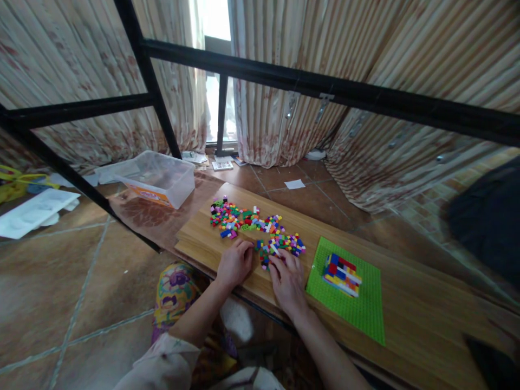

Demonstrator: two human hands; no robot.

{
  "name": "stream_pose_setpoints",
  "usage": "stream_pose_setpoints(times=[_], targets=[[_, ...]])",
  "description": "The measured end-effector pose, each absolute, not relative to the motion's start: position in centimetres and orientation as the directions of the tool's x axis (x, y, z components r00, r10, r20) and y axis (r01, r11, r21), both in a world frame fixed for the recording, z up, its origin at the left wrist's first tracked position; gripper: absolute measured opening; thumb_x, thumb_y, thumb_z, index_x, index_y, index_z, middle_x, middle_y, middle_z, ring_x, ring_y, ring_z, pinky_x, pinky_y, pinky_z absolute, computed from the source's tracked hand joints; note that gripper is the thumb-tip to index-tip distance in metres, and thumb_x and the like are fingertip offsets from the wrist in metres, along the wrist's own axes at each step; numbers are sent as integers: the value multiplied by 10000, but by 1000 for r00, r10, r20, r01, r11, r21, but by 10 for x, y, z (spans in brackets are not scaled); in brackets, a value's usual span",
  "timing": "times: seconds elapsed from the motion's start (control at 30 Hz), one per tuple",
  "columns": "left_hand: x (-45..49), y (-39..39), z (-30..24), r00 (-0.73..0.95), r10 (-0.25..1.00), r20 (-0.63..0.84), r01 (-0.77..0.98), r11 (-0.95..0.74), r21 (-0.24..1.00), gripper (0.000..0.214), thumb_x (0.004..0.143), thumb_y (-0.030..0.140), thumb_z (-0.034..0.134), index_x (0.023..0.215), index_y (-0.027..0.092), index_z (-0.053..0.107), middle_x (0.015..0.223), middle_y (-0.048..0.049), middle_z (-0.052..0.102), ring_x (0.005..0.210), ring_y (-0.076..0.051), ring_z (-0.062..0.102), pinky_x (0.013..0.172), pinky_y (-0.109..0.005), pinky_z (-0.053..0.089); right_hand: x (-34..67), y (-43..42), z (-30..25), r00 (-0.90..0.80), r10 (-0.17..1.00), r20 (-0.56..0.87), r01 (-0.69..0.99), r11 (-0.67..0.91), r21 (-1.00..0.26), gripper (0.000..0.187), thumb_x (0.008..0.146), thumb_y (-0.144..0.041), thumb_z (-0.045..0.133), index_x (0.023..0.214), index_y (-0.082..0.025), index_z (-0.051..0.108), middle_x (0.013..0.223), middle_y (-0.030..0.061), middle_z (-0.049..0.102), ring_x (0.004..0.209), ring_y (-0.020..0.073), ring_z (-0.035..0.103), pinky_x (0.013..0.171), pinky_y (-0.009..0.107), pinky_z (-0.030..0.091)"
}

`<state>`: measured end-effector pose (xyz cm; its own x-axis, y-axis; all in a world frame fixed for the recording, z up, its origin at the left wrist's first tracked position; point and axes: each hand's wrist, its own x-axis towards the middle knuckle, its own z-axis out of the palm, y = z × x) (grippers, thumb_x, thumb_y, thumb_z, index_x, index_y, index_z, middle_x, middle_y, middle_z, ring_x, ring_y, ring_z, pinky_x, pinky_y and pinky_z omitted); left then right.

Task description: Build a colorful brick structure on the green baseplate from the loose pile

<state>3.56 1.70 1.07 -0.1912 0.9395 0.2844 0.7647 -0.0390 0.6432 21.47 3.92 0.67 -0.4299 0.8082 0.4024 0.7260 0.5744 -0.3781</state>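
Note:
A heap of small coloured bricks (252, 226) lies spread on a wooden board (406, 303). My left hand (234, 262) rests on the board at the near edge of the heap, fingers curled loosely, with nothing visibly held. My right hand (287, 280) lies palm down just beside it, fingertips in the near bricks and touching a white one. To the right lies a green baseplate (365, 311) with a small block of stacked red, blue, yellow and white bricks (342, 274) built on it.
A clear plastic tub (156, 177) stands at the back left on the tiled floor. Black metal frame bars (325, 89) cross the view above the board. Striped curtains hang behind. White trays (34, 212) lie far left.

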Motion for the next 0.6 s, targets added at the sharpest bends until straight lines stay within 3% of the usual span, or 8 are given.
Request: stream_pose_setpoints(times=[0.6], targets=[[32, 20, 6, -168, 921, 350, 795, -83, 600, 174, 908, 228, 457, 932, 207, 628, 908, -40, 650, 817, -160, 624, 740, -274, 490, 249, 46, 6, -263, 876, 403, 819, 424, -387, 266, 910, -251, 461, 1050, -211, 684, 1180, 79, 596, 1047, 230, 500, 917, 385, 410]])
